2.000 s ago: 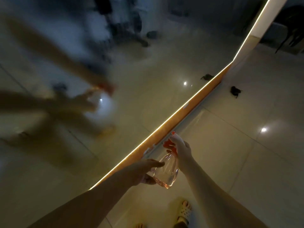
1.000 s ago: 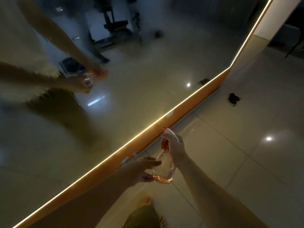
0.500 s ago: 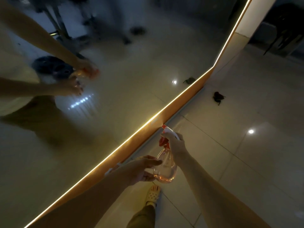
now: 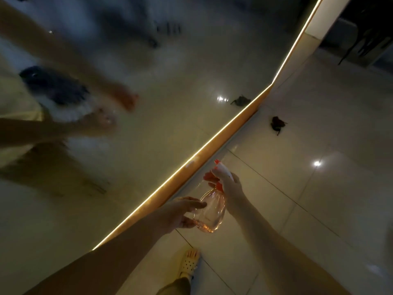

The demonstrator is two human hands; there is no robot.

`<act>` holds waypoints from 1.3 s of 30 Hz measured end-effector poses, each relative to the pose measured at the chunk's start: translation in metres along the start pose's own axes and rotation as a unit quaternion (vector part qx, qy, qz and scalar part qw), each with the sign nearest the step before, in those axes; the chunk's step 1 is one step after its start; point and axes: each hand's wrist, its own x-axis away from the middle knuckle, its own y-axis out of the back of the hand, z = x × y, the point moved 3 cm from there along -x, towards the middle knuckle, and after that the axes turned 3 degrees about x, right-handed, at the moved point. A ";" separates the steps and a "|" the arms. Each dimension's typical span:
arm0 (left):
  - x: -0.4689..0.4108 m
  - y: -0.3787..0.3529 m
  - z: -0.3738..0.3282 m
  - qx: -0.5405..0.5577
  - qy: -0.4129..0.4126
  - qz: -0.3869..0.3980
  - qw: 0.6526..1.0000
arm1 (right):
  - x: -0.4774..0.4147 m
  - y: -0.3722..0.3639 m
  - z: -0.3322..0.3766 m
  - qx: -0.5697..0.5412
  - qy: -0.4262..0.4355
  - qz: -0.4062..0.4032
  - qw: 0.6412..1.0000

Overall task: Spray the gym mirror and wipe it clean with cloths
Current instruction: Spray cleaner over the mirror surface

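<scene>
The big gym mirror (image 4: 161,107) fills the left of the view, edged by a lit strip over an orange base. A clear spray bottle (image 4: 209,211) with a red-and-white trigger head and a little pinkish liquid is held in front of it. My right hand (image 4: 227,184) grips the bottle's neck and trigger, nozzle pointing at the mirror. My left hand (image 4: 180,213) cups the bottle's belly from the left. My blurred reflection shows both arms and the bottle. No cloth is in my hands.
A dark crumpled cloth (image 4: 277,124) lies on the glossy tiled floor near the mirror's base, its reflection (image 4: 240,101) beside it. My foot in a pale perforated clog (image 4: 189,262) stands below the bottle. Dark furniture legs (image 4: 361,39) stand at the top right.
The view has swung and blurred a little; both hands still hold the bottle in much the same pose, slightly lower in view. My foot has shifted right on the floor.
</scene>
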 end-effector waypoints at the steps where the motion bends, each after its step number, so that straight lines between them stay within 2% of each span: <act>1: -0.003 -0.003 -0.006 -0.002 0.004 0.005 1.000 | -0.005 0.002 0.004 0.009 0.001 0.002 1.000; 5: -0.014 -0.016 -0.022 0.001 0.014 0.027 1.000 | -0.024 0.011 0.018 0.046 -0.007 -0.034 0.998; 10: -0.027 -0.027 -0.039 -0.002 0.017 0.039 0.999 | -0.037 0.025 0.031 0.042 -0.013 -0.071 0.997; 17: -0.053 -0.043 -0.064 -0.017 0.016 0.012 1.000 | -0.059 0.058 0.041 0.014 -0.014 0.037 0.999; 27: -0.098 -0.091 -0.096 -0.001 0.018 0.023 1.000 | -0.125 0.114 0.052 -0.010 -0.044 0.056 0.997; 32: -0.130 -0.132 -0.113 0.027 0.009 0.012 1.000 | -0.153 0.156 0.074 0.026 -0.059 0.083 0.994; 39: -0.173 -0.184 -0.143 0.035 0.002 -0.019 0.999 | -0.181 0.220 0.101 0.034 -0.030 0.086 0.995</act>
